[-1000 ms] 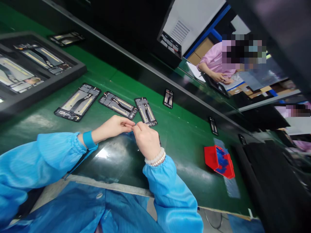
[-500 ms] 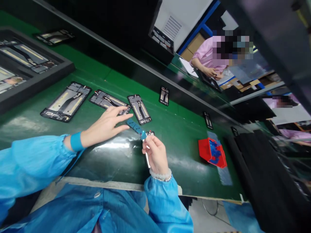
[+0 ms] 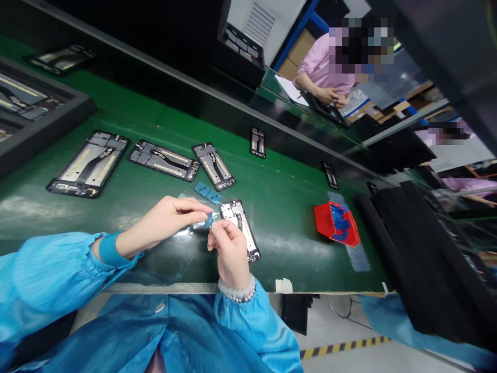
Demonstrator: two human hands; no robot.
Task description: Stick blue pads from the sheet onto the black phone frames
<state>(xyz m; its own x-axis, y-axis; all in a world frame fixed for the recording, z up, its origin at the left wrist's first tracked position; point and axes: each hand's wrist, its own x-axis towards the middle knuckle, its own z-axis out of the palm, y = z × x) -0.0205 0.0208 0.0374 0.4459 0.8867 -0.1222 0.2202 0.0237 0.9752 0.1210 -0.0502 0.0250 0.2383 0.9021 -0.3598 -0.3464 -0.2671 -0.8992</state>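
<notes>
As your left hand (image 3: 176,216) and right hand (image 3: 232,248) pinched a small blue piece (image 3: 209,220) just beside the nearest phone frame (image 3: 244,221), an uneven tug could well have creased it! Below gleamed the green bench (image 3: 287,235); a red bin (image 3: 323,223) stood off right, a pink-sleeved co-worker (image 3: 320,63) farther back.

Green bench (image 3: 287,228), shiny. Left: gray tray (image 3: 50,127). Middle: left phone (image 3: 88,165), middle phone (image 3: 163,160), right phone (image 3: 214,167) in a row; blue tabs (image 3: 207,192) just in front; near phone (image 3: 250,241) closer to front edge. Back: rear phones (image 3: 258,143), well apart. Right: red bin (image 3: 323,220) on clear strip (image 3: 357,258).
</notes>
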